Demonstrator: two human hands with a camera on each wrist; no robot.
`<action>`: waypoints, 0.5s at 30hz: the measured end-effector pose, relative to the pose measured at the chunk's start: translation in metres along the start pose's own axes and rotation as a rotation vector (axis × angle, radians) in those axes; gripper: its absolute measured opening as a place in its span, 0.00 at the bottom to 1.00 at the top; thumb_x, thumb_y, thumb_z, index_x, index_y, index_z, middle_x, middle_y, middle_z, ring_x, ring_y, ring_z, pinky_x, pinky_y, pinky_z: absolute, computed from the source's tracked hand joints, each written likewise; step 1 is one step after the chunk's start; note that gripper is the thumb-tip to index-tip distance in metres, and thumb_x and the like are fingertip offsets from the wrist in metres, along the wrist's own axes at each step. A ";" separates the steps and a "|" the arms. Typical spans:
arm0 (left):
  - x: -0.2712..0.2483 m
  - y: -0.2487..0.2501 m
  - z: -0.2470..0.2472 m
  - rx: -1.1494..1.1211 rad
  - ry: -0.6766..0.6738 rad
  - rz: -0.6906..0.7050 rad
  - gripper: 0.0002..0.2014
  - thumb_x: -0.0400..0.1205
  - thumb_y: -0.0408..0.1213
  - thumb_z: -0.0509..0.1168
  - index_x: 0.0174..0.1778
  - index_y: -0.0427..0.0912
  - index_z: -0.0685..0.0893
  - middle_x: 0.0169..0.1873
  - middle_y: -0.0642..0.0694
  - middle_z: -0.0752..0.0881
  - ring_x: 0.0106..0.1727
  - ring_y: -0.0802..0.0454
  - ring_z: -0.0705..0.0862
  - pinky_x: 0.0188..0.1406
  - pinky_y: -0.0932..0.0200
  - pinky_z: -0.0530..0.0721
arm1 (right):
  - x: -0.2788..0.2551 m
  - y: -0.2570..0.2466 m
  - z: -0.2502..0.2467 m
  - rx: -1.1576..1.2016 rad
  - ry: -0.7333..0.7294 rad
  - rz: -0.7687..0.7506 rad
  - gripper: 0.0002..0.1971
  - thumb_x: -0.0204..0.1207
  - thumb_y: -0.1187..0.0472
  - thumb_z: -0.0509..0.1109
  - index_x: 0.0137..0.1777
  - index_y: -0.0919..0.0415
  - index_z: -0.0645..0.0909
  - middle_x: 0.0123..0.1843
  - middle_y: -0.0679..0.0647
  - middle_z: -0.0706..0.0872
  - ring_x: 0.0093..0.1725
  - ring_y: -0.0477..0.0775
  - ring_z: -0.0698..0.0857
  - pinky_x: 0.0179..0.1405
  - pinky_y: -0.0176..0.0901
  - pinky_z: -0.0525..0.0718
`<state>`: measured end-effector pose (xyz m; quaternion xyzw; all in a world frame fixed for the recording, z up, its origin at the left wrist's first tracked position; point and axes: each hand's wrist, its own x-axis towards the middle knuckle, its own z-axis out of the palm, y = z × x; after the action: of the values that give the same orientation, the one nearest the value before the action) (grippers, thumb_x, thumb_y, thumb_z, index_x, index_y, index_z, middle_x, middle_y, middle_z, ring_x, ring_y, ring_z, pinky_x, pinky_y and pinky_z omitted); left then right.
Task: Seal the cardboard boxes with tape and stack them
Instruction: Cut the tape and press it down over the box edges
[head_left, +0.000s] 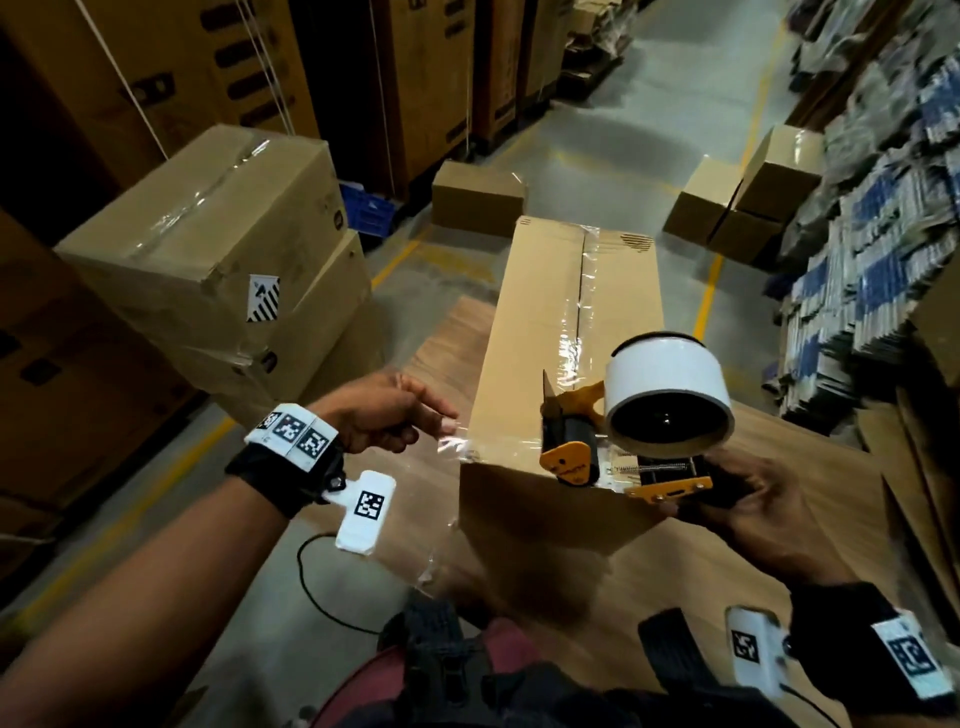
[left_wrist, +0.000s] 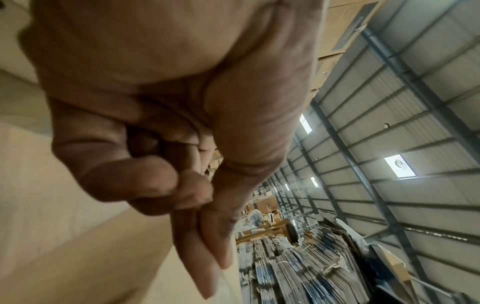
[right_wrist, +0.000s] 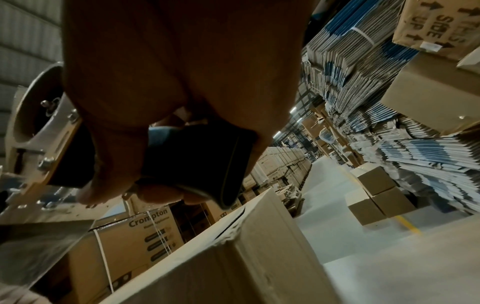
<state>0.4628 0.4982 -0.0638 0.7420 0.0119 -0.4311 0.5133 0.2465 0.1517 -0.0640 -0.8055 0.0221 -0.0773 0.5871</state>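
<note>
Head view: right hand (head_left: 753, 504) grips tape dispenser (head_left: 623, 431) at box (head_left: 530, 338) near edge; left hand (head_left: 384, 415) pinches tape end (head_left: 457, 448). Sealing in hand; next, likely: press strip down, tear.

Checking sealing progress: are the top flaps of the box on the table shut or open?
Shut: flaps of the box lie flat, clear tape along the seam.
</note>
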 end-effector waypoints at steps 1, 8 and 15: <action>-0.001 -0.006 -0.002 0.000 0.006 -0.008 0.08 0.81 0.23 0.74 0.56 0.29 0.91 0.41 0.34 0.93 0.24 0.55 0.70 0.21 0.65 0.68 | 0.001 0.001 0.002 0.002 -0.008 -0.001 0.17 0.60 0.73 0.84 0.50 0.65 0.92 0.46 0.53 0.96 0.47 0.47 0.94 0.46 0.37 0.91; -0.001 -0.044 -0.007 -0.038 0.114 -0.007 0.04 0.78 0.29 0.79 0.45 0.32 0.93 0.46 0.30 0.93 0.23 0.55 0.69 0.23 0.67 0.66 | 0.013 0.006 0.017 -0.029 -0.078 0.002 0.20 0.61 0.73 0.87 0.43 0.46 0.95 0.42 0.50 0.94 0.43 0.45 0.91 0.46 0.44 0.91; 0.006 -0.058 0.002 -0.202 0.185 -0.016 0.06 0.81 0.32 0.73 0.47 0.33 0.92 0.46 0.32 0.94 0.25 0.54 0.65 0.26 0.64 0.60 | 0.023 0.003 0.023 -0.097 -0.080 -0.023 0.28 0.59 0.72 0.87 0.40 0.31 0.92 0.39 0.38 0.93 0.39 0.31 0.87 0.43 0.26 0.84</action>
<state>0.4384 0.5211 -0.1110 0.7228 0.1083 -0.3615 0.5789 0.2729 0.1697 -0.0710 -0.8356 -0.0067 -0.0506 0.5470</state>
